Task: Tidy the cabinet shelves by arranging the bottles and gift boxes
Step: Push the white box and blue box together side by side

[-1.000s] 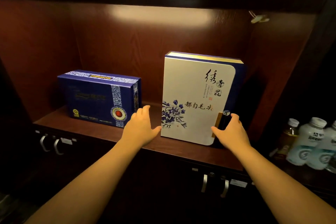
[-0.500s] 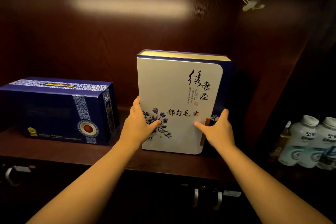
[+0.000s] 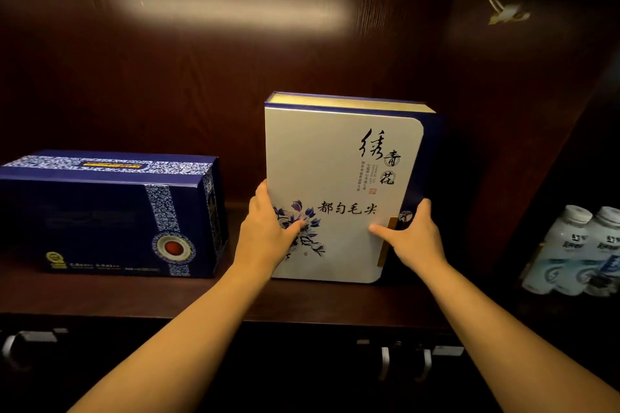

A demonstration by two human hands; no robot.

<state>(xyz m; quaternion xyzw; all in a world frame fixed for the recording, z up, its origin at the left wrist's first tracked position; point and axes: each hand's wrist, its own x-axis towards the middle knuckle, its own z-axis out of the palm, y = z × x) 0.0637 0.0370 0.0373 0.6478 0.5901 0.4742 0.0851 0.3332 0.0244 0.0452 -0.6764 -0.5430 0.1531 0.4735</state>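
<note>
On the dark wooden cabinet shelf (image 3: 100, 292) stand two gift boxes: a white book-shaped gift box with blue flowers (image 3: 339, 157) upright at centre, gripped at its lower edges by the left hand (image 3: 268, 231) and right hand (image 3: 416, 238), and a long navy cardboard gift box (image 3: 100, 211) just left. Two white-capped plastic bottles (image 3: 577, 251) stand far right, touching.

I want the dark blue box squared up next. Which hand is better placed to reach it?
The left hand: it grips the white gift box edge nearest the dark blue box. The right hand sits on the far side.
</note>
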